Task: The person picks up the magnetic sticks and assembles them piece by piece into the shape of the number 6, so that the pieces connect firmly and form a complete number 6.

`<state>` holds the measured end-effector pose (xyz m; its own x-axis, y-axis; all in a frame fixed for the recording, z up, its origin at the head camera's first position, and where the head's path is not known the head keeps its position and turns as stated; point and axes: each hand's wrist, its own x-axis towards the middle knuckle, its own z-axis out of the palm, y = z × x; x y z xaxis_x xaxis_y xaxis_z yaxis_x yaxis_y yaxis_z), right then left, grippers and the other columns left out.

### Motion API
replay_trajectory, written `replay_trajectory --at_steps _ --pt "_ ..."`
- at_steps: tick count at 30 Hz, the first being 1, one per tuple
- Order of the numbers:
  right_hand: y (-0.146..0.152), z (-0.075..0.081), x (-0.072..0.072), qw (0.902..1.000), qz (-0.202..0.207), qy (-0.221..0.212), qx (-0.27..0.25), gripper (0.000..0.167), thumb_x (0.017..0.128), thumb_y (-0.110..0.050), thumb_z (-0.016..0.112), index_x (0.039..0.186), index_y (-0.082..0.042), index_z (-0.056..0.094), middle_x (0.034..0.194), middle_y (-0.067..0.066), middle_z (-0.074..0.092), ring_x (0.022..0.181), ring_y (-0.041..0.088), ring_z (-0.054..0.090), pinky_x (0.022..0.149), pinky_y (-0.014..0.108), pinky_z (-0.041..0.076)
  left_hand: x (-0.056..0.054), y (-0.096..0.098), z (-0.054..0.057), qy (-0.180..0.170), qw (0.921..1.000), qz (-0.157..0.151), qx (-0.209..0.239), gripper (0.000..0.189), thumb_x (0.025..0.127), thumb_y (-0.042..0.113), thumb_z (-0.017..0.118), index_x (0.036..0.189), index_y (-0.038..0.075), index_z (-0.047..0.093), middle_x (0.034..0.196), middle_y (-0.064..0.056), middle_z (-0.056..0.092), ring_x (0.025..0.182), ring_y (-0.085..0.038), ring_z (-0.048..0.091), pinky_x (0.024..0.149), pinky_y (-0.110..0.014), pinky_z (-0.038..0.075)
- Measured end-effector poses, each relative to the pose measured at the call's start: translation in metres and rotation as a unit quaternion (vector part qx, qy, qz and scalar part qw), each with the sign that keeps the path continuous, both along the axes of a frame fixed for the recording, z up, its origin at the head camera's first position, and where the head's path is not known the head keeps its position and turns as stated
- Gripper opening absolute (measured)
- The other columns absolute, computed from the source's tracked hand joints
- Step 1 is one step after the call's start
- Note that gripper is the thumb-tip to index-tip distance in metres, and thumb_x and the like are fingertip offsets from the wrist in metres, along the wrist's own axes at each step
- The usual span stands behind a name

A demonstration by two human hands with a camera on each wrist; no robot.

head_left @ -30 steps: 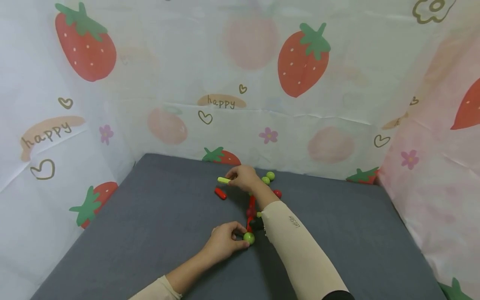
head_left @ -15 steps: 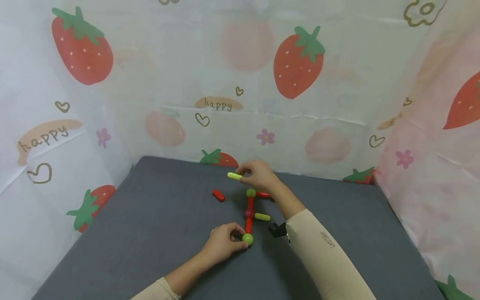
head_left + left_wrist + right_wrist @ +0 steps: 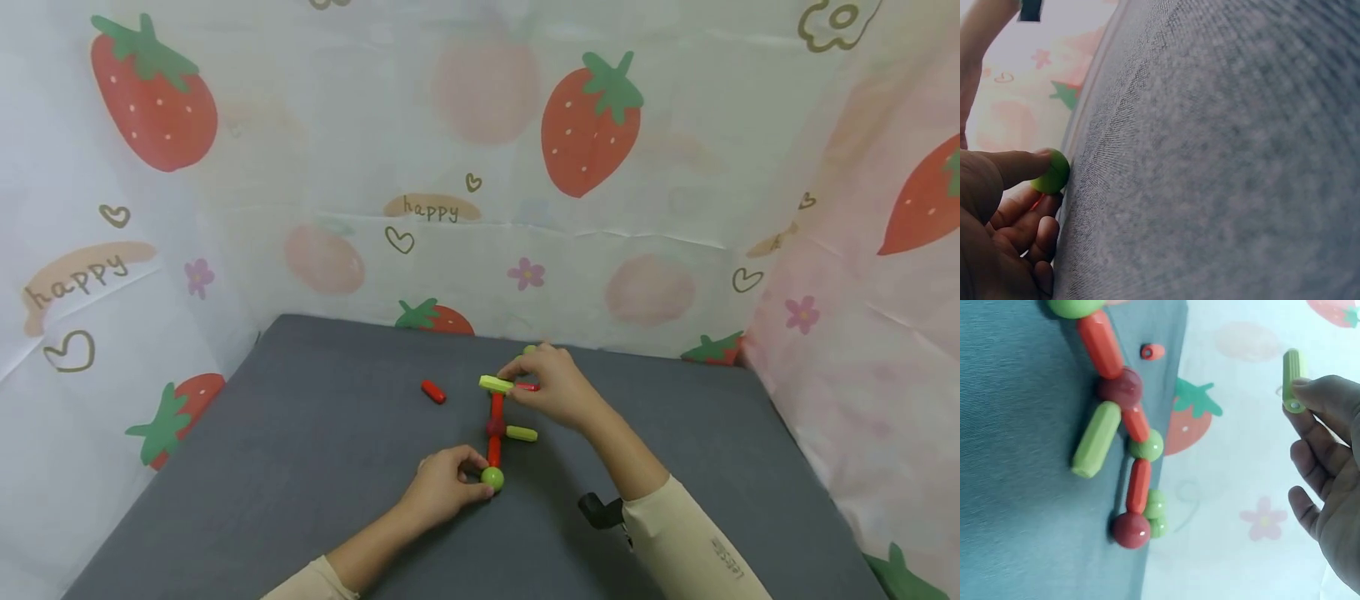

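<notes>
My left hand (image 3: 446,485) pinches a green ball (image 3: 492,479) at the near end of a chain on the table. From that ball a red stick (image 3: 493,452) leads to a dark red ball (image 3: 496,427), which also bears a yellow-green stick (image 3: 521,433) pointing right. Another red stick (image 3: 1135,423) continues to a second green ball (image 3: 1147,445), then a further red stick (image 3: 1139,485) and a red ball (image 3: 1132,530). Between thumb and finger, my right hand (image 3: 557,385) holds a loose yellow-green stick (image 3: 1293,381) raised over the chain's far part, which it partly hides in the head view.
A loose red stick (image 3: 433,392) lies left of the chain. Two green balls (image 3: 1157,515) sit together near the table's far edge, beside the red ball. A strawberry-patterned cloth (image 3: 465,275) stands around the back and sides of the grey table (image 3: 337,442).
My right hand has carried the yellow-green stick to the right and then lower, toward the chain's far green ball. The left hand keeps its hold on the near green ball.
</notes>
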<state>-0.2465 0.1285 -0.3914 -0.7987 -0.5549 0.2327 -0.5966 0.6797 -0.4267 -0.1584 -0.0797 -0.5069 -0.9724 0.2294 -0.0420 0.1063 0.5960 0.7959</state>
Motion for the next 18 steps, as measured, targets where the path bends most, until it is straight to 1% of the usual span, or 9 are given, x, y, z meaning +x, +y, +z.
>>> replay_trajectory --at_steps 4,7,10,14,18 --pt "0.012 -0.008 0.015 0.9999 -0.010 -0.007 -0.010 0.020 0.086 -0.025 0.075 0.106 -0.031 0.073 0.100 -0.018 0.068 0.094 0.011 0.052 0.093 0.039 0.034 -0.001 0.000 -0.001 -0.005 1.0000 0.003 -0.002 0.030 0.075 0.039 0.083 0.099 0.027 0.069 0.087 0.010 0.067 0.069 -0.009 0.051 0.064 -0.027 0.038" --pt "0.019 -0.015 0.025 0.9996 -0.012 -0.010 -0.023 0.021 0.086 -0.024 0.076 0.106 -0.030 0.073 0.101 -0.018 0.068 0.098 0.011 0.054 0.095 0.040 0.035 -0.001 0.000 -0.001 -0.005 1.0000 0.004 -0.005 0.031 0.075 0.039 0.083 0.099 0.026 0.069 0.087 0.010 0.066 0.070 -0.010 0.051 0.065 -0.028 0.036" --pt "0.025 -0.021 0.035 0.9992 -0.011 -0.013 -0.036 0.021 0.085 -0.021 0.077 0.104 -0.030 0.073 0.098 -0.018 0.068 0.096 0.011 0.054 0.094 0.042 0.035 0.000 0.001 0.000 -0.004 1.0000 0.005 -0.005 0.031 0.075 0.040 0.083 0.099 0.026 0.069 0.085 0.010 0.066 0.070 -0.010 0.050 0.067 -0.029 0.035" --pt "0.030 -0.031 0.046 0.9982 -0.020 -0.028 -0.049 0.022 0.084 -0.021 0.077 0.102 -0.031 0.073 0.096 -0.021 0.067 0.096 0.011 0.054 0.093 0.042 0.036 0.000 0.001 0.001 -0.004 1.0000 0.006 -0.005 0.031 0.075 0.039 0.083 0.098 0.025 0.069 0.084 0.009 0.065 0.070 -0.011 0.050 0.068 -0.030 0.034" --pt "0.035 -0.044 0.053 0.9968 -0.037 -0.050 -0.051 0.022 0.083 -0.023 0.078 0.101 -0.035 0.072 0.096 -0.024 0.066 0.097 0.010 0.055 0.093 0.041 0.037 0.000 0.002 0.002 0.000 1.0000 0.008 -0.005 0.030 0.075 0.038 0.083 0.097 0.025 0.069 0.085 0.010 0.067 0.070 -0.010 0.050 0.071 -0.031 0.032"
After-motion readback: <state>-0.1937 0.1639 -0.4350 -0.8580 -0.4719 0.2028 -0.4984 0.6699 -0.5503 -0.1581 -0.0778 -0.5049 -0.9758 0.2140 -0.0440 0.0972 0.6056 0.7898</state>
